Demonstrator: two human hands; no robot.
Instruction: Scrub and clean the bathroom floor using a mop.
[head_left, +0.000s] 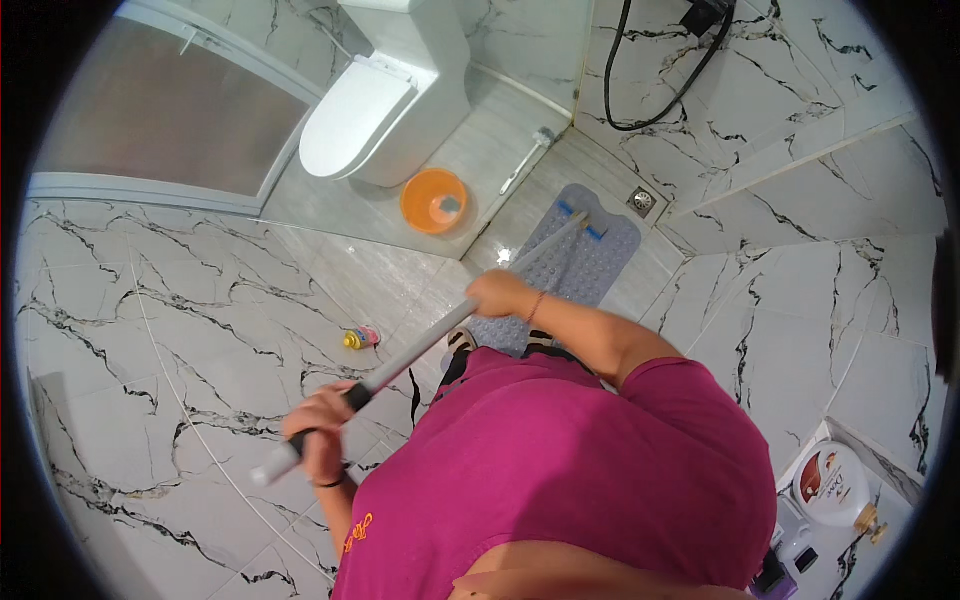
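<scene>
A long grey pole (424, 345) runs slantwise across in front of me, with both hands wrapped around it. My left hand (321, 420) grips the black-banded part near its upper end and looks slightly blurred. Lower down the shaft, my right hand (501, 294) is closed around the pole. At the far end, a narrow head with blue edges (592, 232) rests on a grey-blue bubbled bath mat (619, 236); its exact kind cannot be told. My feet in strapped sandals (461, 341) are at the mat's near end, partly hidden by my shirt.
An orange basin (420, 202) stands beside the white toilet (360, 116). A white toilet brush (525, 165) lies near the glass partition line. A floor drain (642, 201) sits by the wall, and a small yellow-capped bottle (362, 337) at left. Toiletry bottles (829, 484) occupy a niche.
</scene>
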